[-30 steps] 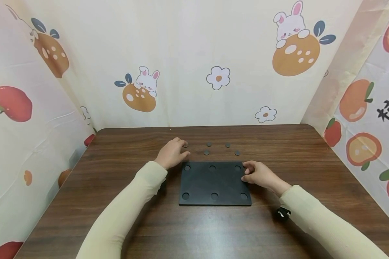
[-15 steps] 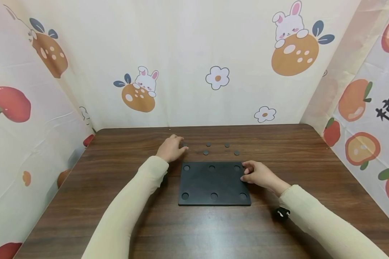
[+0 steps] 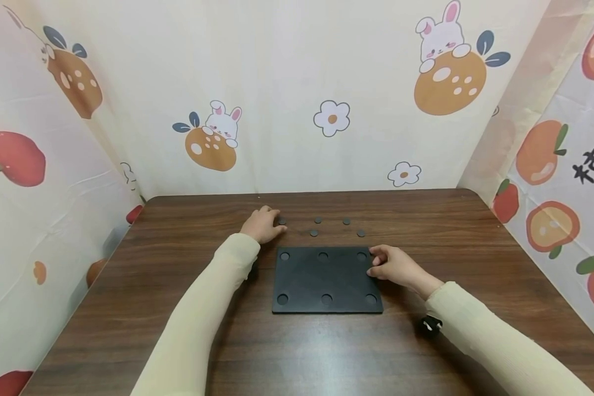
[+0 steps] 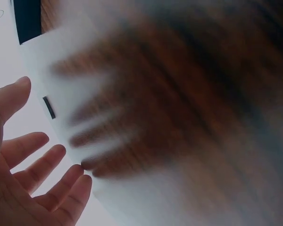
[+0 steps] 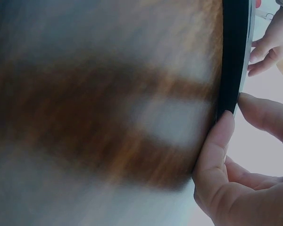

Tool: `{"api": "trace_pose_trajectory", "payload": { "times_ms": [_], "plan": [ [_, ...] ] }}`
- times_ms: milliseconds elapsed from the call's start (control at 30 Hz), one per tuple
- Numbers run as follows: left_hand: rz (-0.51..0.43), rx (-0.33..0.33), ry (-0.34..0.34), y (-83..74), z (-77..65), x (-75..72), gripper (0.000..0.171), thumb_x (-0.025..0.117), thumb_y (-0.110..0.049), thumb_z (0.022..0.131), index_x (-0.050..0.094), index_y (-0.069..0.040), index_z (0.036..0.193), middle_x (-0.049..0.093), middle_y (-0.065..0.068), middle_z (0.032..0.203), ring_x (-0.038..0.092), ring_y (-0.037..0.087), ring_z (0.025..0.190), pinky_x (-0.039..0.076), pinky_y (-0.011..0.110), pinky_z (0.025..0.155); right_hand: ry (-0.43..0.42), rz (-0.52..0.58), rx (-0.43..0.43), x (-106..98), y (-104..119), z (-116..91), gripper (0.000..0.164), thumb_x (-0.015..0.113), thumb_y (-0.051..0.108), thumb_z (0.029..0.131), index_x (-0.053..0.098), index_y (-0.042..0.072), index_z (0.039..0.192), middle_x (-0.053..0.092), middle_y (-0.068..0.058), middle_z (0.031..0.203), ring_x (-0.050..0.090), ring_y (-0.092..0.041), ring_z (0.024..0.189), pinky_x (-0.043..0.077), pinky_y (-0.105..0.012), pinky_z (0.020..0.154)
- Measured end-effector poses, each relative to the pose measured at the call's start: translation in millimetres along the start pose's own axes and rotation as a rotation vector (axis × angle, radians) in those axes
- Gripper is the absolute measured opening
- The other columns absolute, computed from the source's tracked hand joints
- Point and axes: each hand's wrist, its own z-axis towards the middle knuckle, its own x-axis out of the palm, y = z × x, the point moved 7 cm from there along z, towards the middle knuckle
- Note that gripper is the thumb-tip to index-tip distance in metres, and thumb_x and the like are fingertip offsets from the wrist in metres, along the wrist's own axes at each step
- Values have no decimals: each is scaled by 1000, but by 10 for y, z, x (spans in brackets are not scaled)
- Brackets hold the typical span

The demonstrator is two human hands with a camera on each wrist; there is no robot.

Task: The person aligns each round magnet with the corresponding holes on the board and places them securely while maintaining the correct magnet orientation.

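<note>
My left hand (image 3: 261, 224) is at the far side of the table beside a small dark round disc (image 3: 282, 221). In the left wrist view the thumb and fingers of that hand (image 4: 37, 169) are spread apart, and the disc (image 4: 49, 107) lies flat on the table beyond them. A black rectangular board (image 3: 328, 279) with several round recesses lies in the middle. My right hand (image 3: 396, 267) holds its right edge; in the right wrist view, thumb and forefinger pinch the rim of the board (image 5: 235, 52).
Several more discs, such as a disc (image 3: 314, 233) and another disc (image 3: 346, 221), lie scattered behind the board. The brown wooden table (image 3: 425, 220) meets a patterned curtain (image 3: 282, 137) at the back and sides.
My left hand has shifted slightly left and back, with the disc staying beside its fingers. The right hand and the board have kept their places.
</note>
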Motion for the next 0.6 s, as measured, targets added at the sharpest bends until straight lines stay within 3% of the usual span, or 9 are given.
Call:
{"api": "trace_pose_trajectory", "payload": {
  "times_ms": [600],
  "plan": [
    [94,9,11,-19,66,26,50,58,-38,98,53,-12,140,46,12,140,46,32,124,46,47,101,-8,-15,2,-1,0,13,63,72,4,86,41,-9,140,54,-10,95,55,-16,78,54,-29,71]
  ]
}}
